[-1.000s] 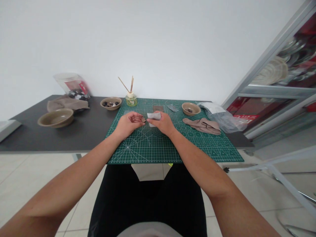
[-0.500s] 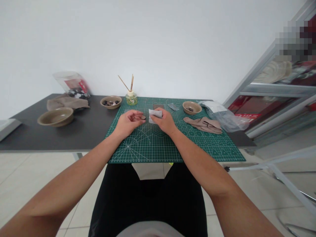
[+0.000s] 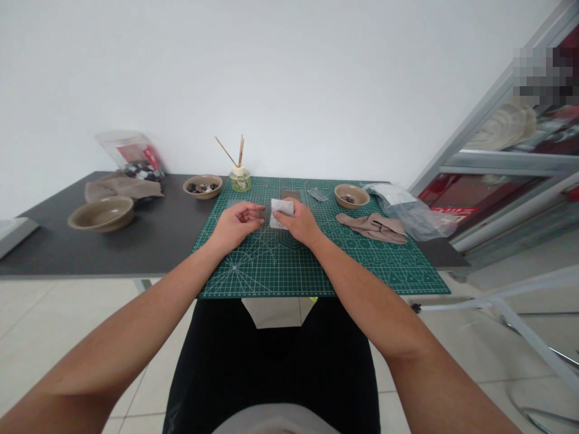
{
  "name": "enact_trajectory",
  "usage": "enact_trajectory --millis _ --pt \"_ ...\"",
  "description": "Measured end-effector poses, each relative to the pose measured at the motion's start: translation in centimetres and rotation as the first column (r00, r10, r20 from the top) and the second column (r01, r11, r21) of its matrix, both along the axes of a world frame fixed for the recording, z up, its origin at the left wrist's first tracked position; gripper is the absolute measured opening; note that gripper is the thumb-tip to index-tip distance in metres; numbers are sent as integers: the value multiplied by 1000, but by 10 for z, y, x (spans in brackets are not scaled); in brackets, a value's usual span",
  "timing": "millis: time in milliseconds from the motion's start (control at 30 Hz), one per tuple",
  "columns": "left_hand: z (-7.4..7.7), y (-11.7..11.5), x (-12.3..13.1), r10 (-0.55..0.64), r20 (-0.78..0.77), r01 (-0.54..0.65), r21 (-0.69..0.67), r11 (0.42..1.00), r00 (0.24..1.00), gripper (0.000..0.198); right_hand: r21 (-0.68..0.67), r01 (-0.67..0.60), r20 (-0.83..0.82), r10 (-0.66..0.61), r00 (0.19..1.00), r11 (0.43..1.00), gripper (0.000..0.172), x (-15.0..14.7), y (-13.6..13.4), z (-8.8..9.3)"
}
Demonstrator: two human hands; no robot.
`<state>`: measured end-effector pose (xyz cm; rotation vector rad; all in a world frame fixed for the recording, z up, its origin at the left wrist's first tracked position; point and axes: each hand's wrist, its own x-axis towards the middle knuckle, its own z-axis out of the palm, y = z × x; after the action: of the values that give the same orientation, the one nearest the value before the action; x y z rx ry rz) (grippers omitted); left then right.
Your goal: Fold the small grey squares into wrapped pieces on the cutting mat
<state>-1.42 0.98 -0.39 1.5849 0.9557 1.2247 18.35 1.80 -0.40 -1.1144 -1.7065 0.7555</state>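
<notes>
White cloth (image 3: 281, 208) is sitting over the middle of the green mat (image 3: 271, 271) on the worktop (image 3: 158, 241). The left hand (image 3: 237, 223) is curling its grip nearly closed just left of it; whether it is holding anything I cannot tell. The right hand (image 3: 301, 224) is pinching the cloth. Free mat is lying toward the near edge.

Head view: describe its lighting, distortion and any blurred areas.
Head view: soft even light, faint shadow under the large bowl; the shelf frame leans, likely lens distortion; a pixelated patch masks the top right; the right hand gripping the white cloth is sharp.
</notes>
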Motion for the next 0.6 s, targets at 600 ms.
enact_trajectory --millis 600 --pt "-5 4 -1 28 14 -28 32 999 1000 29 -19 -131 -13 131 991 991 27 -2 -2 0"
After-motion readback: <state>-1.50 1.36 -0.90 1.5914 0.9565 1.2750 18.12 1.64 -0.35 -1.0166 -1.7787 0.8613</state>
